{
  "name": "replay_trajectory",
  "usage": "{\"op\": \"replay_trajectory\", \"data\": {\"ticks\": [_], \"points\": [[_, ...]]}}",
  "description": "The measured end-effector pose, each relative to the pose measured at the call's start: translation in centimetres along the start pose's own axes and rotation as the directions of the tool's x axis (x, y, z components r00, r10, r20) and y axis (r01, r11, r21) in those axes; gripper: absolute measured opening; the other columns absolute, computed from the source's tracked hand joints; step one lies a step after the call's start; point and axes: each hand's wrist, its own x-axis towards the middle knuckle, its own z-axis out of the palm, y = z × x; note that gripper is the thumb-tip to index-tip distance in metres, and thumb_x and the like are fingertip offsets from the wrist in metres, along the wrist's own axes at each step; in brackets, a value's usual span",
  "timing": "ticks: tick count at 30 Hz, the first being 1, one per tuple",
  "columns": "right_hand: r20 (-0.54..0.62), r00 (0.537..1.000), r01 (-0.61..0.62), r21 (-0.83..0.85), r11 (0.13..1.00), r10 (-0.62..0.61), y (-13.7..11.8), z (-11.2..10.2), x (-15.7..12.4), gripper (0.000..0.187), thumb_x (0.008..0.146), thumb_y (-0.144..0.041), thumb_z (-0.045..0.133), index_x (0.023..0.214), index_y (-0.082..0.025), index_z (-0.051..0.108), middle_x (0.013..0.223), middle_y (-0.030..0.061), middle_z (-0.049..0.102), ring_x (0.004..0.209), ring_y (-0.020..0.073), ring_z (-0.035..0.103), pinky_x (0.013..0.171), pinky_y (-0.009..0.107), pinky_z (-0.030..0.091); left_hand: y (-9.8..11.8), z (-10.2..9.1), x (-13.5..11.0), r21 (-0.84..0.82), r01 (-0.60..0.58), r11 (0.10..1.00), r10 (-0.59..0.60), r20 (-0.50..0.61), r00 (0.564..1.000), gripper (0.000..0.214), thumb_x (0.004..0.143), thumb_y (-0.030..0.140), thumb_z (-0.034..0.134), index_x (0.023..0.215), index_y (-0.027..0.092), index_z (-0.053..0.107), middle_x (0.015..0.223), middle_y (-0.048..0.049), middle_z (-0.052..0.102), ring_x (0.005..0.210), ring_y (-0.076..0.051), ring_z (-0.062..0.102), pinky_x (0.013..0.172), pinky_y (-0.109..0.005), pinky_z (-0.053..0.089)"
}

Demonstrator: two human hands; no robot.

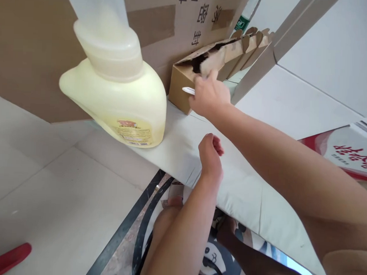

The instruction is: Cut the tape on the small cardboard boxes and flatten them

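Observation:
My right hand [211,93] is closed at the near end of a long, narrow cardboard box [179,87], its fingers at a torn, pale flap [214,62] above the box's dark opening. A slim white pointed item [188,90] sticks out to the left from between those fingers; its kind is not clear. Lower down, over the white ledge, my left hand [210,154] is curled into a loose fist, with nothing visible in it. A pale yellow pump-type bottle [124,99] with a printed label stands left of both hands.
A large brown carton [156,48] with printed characters rises behind the bottle. Past the narrow box is a clear bottle with a green label [242,23]. A red-and-white package [345,149] lies at right. A red object [10,258] shows at lower left, over the tiled floor [48,205].

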Motion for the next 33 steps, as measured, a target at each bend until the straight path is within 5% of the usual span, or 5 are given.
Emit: {"op": "replay_trajectory", "data": {"ticks": [4, 11, 17, 22, 33], "points": [[-0.065, 0.993, -0.097, -0.032, 0.995, 0.095, 1.9, -2.5, -4.2, 0.039, 0.085, -0.049, 0.059, 0.108, -0.017, 0.054, 0.116, 0.0195, 0.054, 0.101, 0.0355, 0.062, 0.079, 0.051, 0.051, 0.8, -0.5, -0.4, 0.029, -0.235, 0.971, 0.237, -0.101, 0.966, 0.023, 0.080, 0.020, 0.043, 0.057, 0.020, 0.040, 0.052, 0.0045, 0.034, 0.048, -0.010, 0.034, 0.050, -0.025, 0.028], [-0.305, 0.936, -0.158, 0.076, 0.985, 0.174, 4.9, -11.0, -19.4, 0.030, 0.089, -0.041, 0.055, 0.110, -0.024, 0.066, 0.095, 0.0090, 0.072, 0.089, 0.0273, 0.067, 0.078, 0.045, 0.053, 2.4, -2.4, -0.8, 0.286, -0.730, 0.621, 0.771, -0.052, 0.635, 0.017, 0.087, 0.027, 0.048, 0.071, 0.021, 0.047, 0.072, 0.0011, 0.046, 0.075, -0.013, 0.049, 0.072, -0.029, 0.039], [-0.669, 0.669, -0.313, 0.143, 0.939, 0.324, 7.0, -14.5, -35.6, 0.010, 0.082, -0.035, 0.069, 0.082, -0.025, 0.071, 0.075, 0.0033, 0.069, 0.064, 0.0206, 0.062, 0.063, 0.040, 0.050, -0.3, -1.1, -1.6, 0.337, -0.710, 0.618, 0.576, 0.422, 0.701, 0.025, 0.091, 0.044, 0.052, 0.101, 0.024, 0.062, 0.112, -0.0057, 0.064, 0.113, -0.021, 0.056, 0.099, -0.038, 0.042], [-0.695, 0.540, -0.229, 0.421, 0.878, 0.474, 8.0, -13.4, -41.3, 0.025, 0.079, -0.026, 0.073, 0.099, -0.028, 0.057, 0.103, 0.0037, 0.070, 0.094, 0.0233, 0.069, 0.073, 0.039, 0.055, -4.2, 1.2, -4.2, 0.341, -0.606, 0.719, 0.040, 0.850, 0.526, 0.040, 0.088, 0.056, 0.055, 0.109, 0.024, 0.067, 0.125, -0.0085, 0.067, 0.116, -0.025, 0.061, 0.098, -0.040, 0.047], [-0.514, 0.682, -0.033, 0.690, 0.723, 0.521, 12.1, -13.3, -47.7, 0.054, 0.086, -0.058, 0.056, 0.133, -0.031, 0.055, 0.151, 0.0110, 0.046, 0.121, 0.0335, 0.059, 0.070, 0.043, 0.059, -8.7, 4.5, -4.4, 0.464, -0.602, 0.650, 0.033, 0.774, 0.632, 0.009, 0.073, 0.033, 0.073, 0.081, 0.029, 0.073, 0.101, -0.0030, 0.073, 0.107, -0.026, 0.064, 0.099, -0.043, 0.047]]}}
